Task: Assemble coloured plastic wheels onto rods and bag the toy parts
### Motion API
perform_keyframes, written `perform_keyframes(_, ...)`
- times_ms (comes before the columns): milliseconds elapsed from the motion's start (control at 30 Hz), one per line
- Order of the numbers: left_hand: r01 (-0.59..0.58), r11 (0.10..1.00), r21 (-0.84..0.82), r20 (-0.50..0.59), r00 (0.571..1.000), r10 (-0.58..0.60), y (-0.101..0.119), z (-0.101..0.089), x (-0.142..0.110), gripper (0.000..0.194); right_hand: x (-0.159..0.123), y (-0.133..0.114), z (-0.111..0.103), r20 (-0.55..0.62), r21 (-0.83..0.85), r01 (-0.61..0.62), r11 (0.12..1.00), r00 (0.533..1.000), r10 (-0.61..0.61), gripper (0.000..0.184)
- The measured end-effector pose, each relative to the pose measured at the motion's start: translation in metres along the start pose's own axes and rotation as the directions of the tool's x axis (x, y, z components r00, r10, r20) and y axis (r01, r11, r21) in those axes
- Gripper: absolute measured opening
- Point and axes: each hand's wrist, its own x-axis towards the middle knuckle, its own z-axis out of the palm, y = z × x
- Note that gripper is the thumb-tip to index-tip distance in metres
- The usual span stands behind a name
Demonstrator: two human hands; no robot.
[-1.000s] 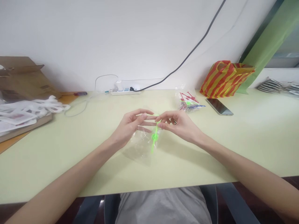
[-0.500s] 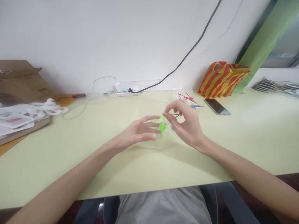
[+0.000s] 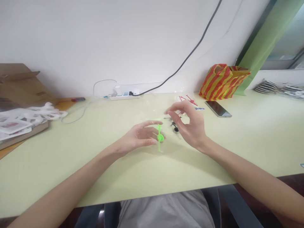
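A bright green plastic piece with a round hub and thin arms [image 3: 160,138] is upright between my hands, in front of my left fingers. My left hand [image 3: 144,134] is open, its fingers and thumb spread around the piece; I cannot tell whether they touch it. Up and to the right of the piece is my right hand [image 3: 186,122], with thumb and index tips close but nothing seen between them. Small black parts [image 3: 175,127] lie on the table beside my right thumb, partly hidden by the hand.
Red plastic parts [image 3: 190,100] and a blue piece [image 3: 199,108] lie beyond my right hand. A phone [image 3: 218,108] and a striped bag [image 3: 223,82] are further right. At the back stands a power strip [image 3: 124,96]; white plastic strips [image 3: 30,115] and a cardboard box [image 3: 21,84] are left.
My right fingers have let go of the green piece's top end. The piece is now lower and slightly further left, nearer my left hand. More of the black parts show.
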Motion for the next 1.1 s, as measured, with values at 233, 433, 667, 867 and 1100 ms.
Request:
perform_keyframes(233, -0.073, 0.994, -0.076, -0.294, 0.955, 0.047, -0.004, -0.009, 0.006, 0.058, 0.012, 0.031, -0.003, 0.019, -0.138, -0.030, 0.990, 0.999, 0.033, 0.020)
perform_keyframes(433, -0.126, 0.966, -0.226, -0.453, 0.891, 0.010, -0.006, -0.022, 0.005, 0.070, 0.027, 0.050, -0.029, 0.587, -0.475, -0.171, 0.863, 0.669, 0.455, 0.022)
perform_keyframes(667, -0.089, 0.980, -0.176, -0.511, 0.859, -0.014, -0.013, -0.025, 0.006, 0.055, 0.026, 0.051, -0.041, 0.788, -0.479, -0.192, 0.857, 0.338, 0.515, 0.048)
perform_keyframes(867, -0.066, 0.995, -0.076, -0.526, 0.851, 0.016, -0.015, -0.024, 0.007, 0.055, 0.030, 0.050, -0.047, 0.832, -0.476, -0.190, 0.858, 0.220, 0.510, 0.039)
perform_keyframes(1100, -0.006, 0.998, 0.064, -0.537, 0.843, 0.039, -0.016, -0.026, 0.006, 0.046, 0.036, 0.055, -0.065, 0.866, -0.403, -0.230, 0.886, 0.219, 0.450, 0.027)
